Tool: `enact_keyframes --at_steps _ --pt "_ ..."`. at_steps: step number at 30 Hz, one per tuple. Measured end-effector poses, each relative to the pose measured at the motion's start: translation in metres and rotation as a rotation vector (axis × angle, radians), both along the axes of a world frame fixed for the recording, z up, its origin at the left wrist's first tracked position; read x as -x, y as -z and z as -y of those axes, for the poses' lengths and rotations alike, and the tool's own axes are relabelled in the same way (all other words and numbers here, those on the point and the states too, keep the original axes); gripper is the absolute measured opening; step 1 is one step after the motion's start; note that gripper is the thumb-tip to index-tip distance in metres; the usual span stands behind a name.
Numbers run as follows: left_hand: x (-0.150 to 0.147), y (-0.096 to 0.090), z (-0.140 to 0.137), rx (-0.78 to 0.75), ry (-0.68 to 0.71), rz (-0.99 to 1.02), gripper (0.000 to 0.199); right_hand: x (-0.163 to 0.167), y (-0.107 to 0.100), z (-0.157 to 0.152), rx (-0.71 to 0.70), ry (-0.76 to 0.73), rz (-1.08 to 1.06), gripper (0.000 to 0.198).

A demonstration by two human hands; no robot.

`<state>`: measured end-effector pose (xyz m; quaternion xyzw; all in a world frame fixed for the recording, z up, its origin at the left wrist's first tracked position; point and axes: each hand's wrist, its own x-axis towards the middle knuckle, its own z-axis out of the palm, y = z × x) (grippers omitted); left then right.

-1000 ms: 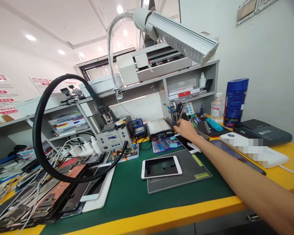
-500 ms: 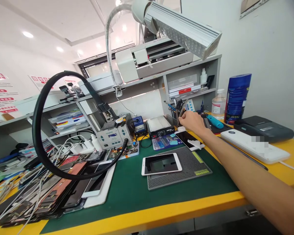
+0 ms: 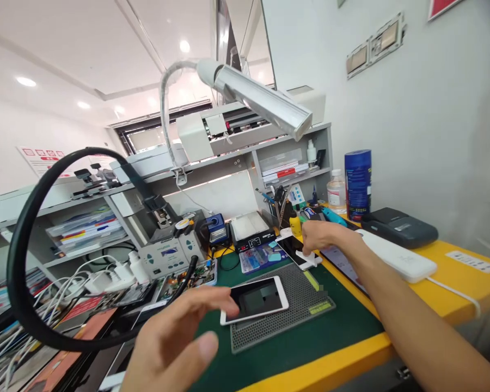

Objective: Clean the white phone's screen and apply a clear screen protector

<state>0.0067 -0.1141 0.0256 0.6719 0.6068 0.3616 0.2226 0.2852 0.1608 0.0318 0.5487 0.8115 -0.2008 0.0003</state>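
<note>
On a yellow bench (image 3: pixel 322 368), partly covered by a green mat (image 3: pixel 345 326), are set a grey pad (image 3: pixel 277 328), a phone (image 3: pixel 291 248), a blue can (image 3: pixel 358 185) and a black case (image 3: pixel 400 227).

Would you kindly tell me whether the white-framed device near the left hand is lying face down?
No, the white-framed device lies with its dark screen facing up, partly over the grey perforated mat.

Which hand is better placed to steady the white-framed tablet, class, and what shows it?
Probably the left hand: it is open, with a finger overlapping the left end of the tablet in this view. The right hand is farther back, near a black-screened phone.
</note>
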Motion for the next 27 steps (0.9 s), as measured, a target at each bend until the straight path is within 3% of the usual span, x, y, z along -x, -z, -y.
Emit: enact_keyframes --at_steps 2,4,8,12,16,22,27 --pt "0.002 -0.001 -0.029 0.065 -0.045 -0.093 0.055 -0.001 0.004 0.002 0.023 -0.001 0.03 0.017" --pt "0.01 0.008 -0.051 0.192 -0.03 -0.233 0.06 0.001 0.009 0.002 0.057 0.002 0.079 0.014" --pt "0.027 0.032 -0.071 0.244 0.032 -0.34 0.071 0.008 0.018 0.0 0.093 0.001 0.143 0.029" --pt "0.027 0.037 -0.073 0.275 0.051 -0.351 0.074 0.013 0.021 0.002 0.003 -0.048 0.072 0.018" --pt "0.027 0.036 -0.07 0.252 0.056 -0.335 0.074 0.022 0.014 0.017 -0.032 -0.199 -0.104 0.002" --pt "0.039 0.042 -0.067 0.228 0.046 -0.298 0.076 0.047 0.014 0.052 -0.022 -0.396 -0.271 0.01" --pt "0.039 0.04 -0.064 0.234 0.042 -0.287 0.078 0.057 0.028 0.06 -0.085 -0.373 -0.221 0.009"
